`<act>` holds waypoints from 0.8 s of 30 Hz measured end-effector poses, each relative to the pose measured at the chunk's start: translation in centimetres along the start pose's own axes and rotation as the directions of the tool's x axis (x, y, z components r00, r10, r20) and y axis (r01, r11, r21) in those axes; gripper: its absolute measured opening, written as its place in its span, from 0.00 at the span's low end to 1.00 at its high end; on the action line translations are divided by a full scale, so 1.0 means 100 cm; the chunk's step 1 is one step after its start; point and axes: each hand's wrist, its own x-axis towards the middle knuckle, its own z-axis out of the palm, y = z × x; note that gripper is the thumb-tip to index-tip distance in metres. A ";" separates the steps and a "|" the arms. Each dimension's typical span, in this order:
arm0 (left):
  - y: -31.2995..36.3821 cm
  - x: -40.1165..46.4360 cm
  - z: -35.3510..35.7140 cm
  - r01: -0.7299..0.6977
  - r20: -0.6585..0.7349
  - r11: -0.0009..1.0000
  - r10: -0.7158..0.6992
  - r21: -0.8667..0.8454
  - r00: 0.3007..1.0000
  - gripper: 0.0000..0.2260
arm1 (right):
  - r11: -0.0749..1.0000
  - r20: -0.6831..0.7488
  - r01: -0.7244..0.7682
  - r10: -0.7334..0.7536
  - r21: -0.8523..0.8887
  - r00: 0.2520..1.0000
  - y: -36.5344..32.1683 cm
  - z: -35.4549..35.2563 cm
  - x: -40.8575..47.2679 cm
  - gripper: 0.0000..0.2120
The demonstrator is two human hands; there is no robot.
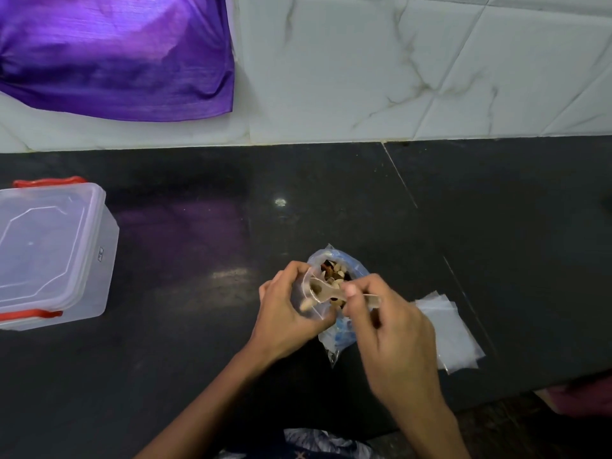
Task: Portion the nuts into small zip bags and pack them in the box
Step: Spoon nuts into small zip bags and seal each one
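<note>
Nuts [334, 271] sit in the big bag [341, 329]. Left hand [284, 313] grips a small zip bag [306, 293] open so the right hand [387, 323], pinching a wooden spoon [328, 293], can tip them in.

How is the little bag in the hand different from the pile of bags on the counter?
The small bag is held up and open by the left hand, with a few nuts inside; the spare bags lie flat on the counter, with nothing visible inside. The wooden spoon, held by the right hand, reaches into the small bag; nothing touches the spare bags. Both are clear plastic.
</note>
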 end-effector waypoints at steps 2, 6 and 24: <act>0.003 -0.001 -0.001 0.000 -0.002 1.000 0.000 -0.024 1.000 0.19 | 0.990 0.032 0.114 -0.112 -0.087 0.993 -0.003 0.000 0.000 0.11; 0.010 -0.003 -0.001 -0.006 0.010 0.992 0.007 -0.128 1.000 0.19 | 0.975 -0.003 0.215 -0.215 -0.051 0.977 -0.009 -0.007 -0.002 0.07; -0.002 -0.011 0.006 -0.058 -0.074 0.990 0.049 -0.126 0.996 0.17 | 0.994 -0.010 -0.029 0.028 -0.110 1.000 0.074 0.038 -0.011 0.13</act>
